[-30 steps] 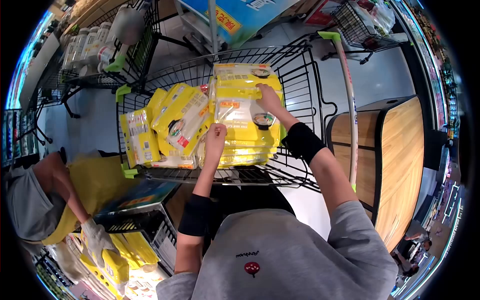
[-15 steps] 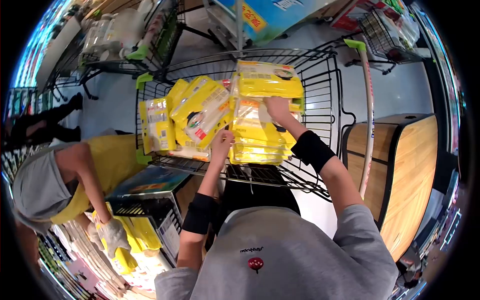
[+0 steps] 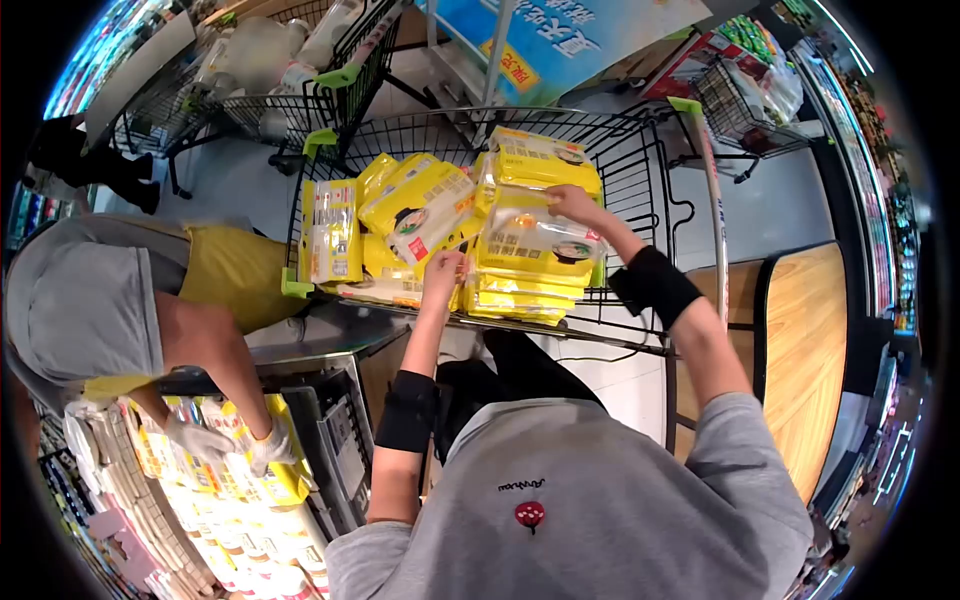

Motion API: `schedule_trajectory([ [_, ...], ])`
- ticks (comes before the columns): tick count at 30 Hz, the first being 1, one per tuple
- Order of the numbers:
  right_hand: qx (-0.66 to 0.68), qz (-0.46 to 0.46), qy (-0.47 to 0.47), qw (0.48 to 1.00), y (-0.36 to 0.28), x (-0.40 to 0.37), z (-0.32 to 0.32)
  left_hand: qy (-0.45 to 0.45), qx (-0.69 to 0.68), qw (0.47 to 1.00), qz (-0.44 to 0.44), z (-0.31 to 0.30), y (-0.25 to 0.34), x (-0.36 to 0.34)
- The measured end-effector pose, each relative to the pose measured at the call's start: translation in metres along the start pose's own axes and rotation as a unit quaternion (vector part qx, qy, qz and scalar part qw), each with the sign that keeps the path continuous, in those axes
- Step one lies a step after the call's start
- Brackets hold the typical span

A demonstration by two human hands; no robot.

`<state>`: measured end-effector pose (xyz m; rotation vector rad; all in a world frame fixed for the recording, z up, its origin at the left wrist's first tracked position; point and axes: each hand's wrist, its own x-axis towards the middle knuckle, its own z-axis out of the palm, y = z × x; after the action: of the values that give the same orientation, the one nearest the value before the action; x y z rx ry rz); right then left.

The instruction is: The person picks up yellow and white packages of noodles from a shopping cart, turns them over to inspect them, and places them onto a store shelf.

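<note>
A black wire shopping cart (image 3: 640,185) in front of me holds yellow and clear noodle packs with a bowl printed on them. My right hand (image 3: 574,203) is closed on the upper edge of a noodle pack (image 3: 530,240) on top of the right-hand stack. At that pack's lower left side, my left hand (image 3: 443,275) is closed, its fingertips pinched at the pack's edge; the exact contact is partly hidden. Left of it lie a tilted noodle pack (image 3: 415,205) and an upright one (image 3: 331,230). Behind the held pack sits another noodle pack (image 3: 545,160).
To the left, a co-worker's gloved hands (image 3: 268,447) touch yellow packs in a lit display. Another loaded cart (image 3: 330,80) stands at the back left. A blue sign board (image 3: 560,50) is beyond my cart, and a wooden-topped counter (image 3: 805,360) is on the right.
The noodle pack under my right hand has turned flatter, showing its printed front. My left hand stays beside the stack. The co-worker's gloved hands have shifted over the display packs.
</note>
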<state>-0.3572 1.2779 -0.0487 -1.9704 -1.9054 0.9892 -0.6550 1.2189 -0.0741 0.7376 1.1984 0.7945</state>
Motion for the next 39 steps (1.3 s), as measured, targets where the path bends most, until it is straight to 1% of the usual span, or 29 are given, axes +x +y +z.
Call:
schedule_trajectory([
  [1, -0.017, 0.013, -0.051, 0.998, -0.024, -0.019, -0.012, -0.004, 0.009, 1.0, 0.008, -0.005, -0.001, 0.005],
  [2, -0.039, -0.043, -0.011, 0.998, -0.05, -0.057, -0.018, -0.008, 0.075, 0.997, 0.015, -0.013, -0.003, 0.02],
  [3, -0.068, -0.106, 0.017, 0.992, -0.074, -0.084, -0.028, -0.015, 0.082, 0.997, 0.003, -0.012, 0.006, 0.017],
  [5, -0.058, -0.12, 0.009, 0.991, -0.125, -0.115, -0.066, -0.024, 0.09, 0.995, -0.018, -0.001, 0.029, 0.008],
  [6, -0.043, -0.183, 0.03, 0.982, -0.148, -0.126, -0.086, -0.074, 0.088, 0.992, -0.049, 0.001, 0.033, 0.011],
  [7, -0.031, -0.245, 0.05, 0.968, -0.169, -0.135, -0.107, -0.16, 0.015, 0.981, -0.108, 0.006, 0.041, 0.009],
  [8, -0.021, -0.283, 0.055, 0.957, -0.19, -0.142, -0.13, -0.244, -0.057, 0.954, -0.168, 0.015, 0.05, 0.003],
  [9, -0.01, -0.319, 0.058, 0.946, -0.209, -0.148, -0.15, -0.337, -0.164, 0.91, -0.175, 0.031, 0.057, -0.005],
  [10, 0.041, -0.373, 0.056, 0.925, -0.223, -0.151, -0.169, -0.422, -0.267, 0.847, -0.182, 0.051, 0.067, -0.018],
  [11, 0.093, -0.424, 0.055, 0.899, -0.231, -0.149, -0.182, -0.418, -0.324, 0.836, -0.147, 0.072, 0.084, -0.041],
  [13, 0.214, -0.504, 0.029, 0.836, -0.225, -0.13, -0.201, -0.407, -0.431, 0.801, -0.079, 0.106, 0.125, -0.091],
  [14, 0.308, -0.532, -0.018, 0.789, -0.219, -0.115, -0.208, -0.407, -0.449, 0.794, -0.043, 0.11, 0.135, -0.102],
  [15, 0.298, -0.59, -0.061, 0.748, -0.219, -0.101, -0.219, -0.405, -0.468, 0.785, -0.007, 0.112, 0.143, -0.112],
  [16, 0.318, -0.613, -0.092, 0.718, -0.217, -0.088, -0.225, -0.404, -0.485, 0.775, 0.031, 0.113, 0.151, -0.12],
  [19, 0.377, -0.607, -0.115, 0.69, -0.211, -0.064, -0.231, -0.37, -0.461, 0.804, 0.059, 0.105, 0.169, -0.143],
  [20, 0.387, -0.604, -0.116, 0.687, -0.208, -0.059, -0.232, -0.372, -0.471, 0.798, 0.052, 0.101, 0.172, -0.149],
  [23, 0.41, -0.6, -0.12, 0.677, -0.202, -0.048, -0.23, -0.381, -0.44, 0.809, 0.085, 0.093, 0.172, -0.161],
  [24, 0.419, -0.597, -0.124, 0.672, -0.201, -0.046, -0.228, -0.369, -0.451, 0.808, 0.084, 0.092, 0.172, -0.167],
  [27, 0.428, -0.598, -0.132, 0.665, -0.2, -0.041, -0.224, -0.346, -0.431, 0.824, 0.124, 0.087, 0.165, -0.173],
  [28, 0.43, -0.597, -0.137, 0.663, -0.201, -0.04, -0.222, -0.344, -0.416, 0.832, 0.128, 0.085, 0.165, -0.175],
  [34, 0.438, -0.593, -0.164, 0.655, -0.202, -0.036, -0.214, -0.358, -0.409, 0.829, 0.132, 0.078, 0.164, -0.178],
  [36, 0.434, -0.594, -0.174, 0.655, -0.206, -0.038, -0.212, -0.343, -0.413, 0.835, 0.124, 0.075, 0.162, -0.175],
  [37, 0.424, -0.601, -0.184, 0.652, -0.209, -0.039, -0.209, -0.336, -0.415, 0.837, 0.121, 0.075, 0.161, -0.173],
  [38, 0.409, -0.626, -0.192, 0.635, -0.215, -0.037, -0.211, -0.33, -0.41, 0.841, 0.128, 0.074, 0.161, -0.17],
  [39, 0.335, -0.623, -0.125, 0.696, -0.228, -0.056, -0.21, -0.313, -0.397, 0.854, 0.118, 0.07, 0.158, -0.162],
])
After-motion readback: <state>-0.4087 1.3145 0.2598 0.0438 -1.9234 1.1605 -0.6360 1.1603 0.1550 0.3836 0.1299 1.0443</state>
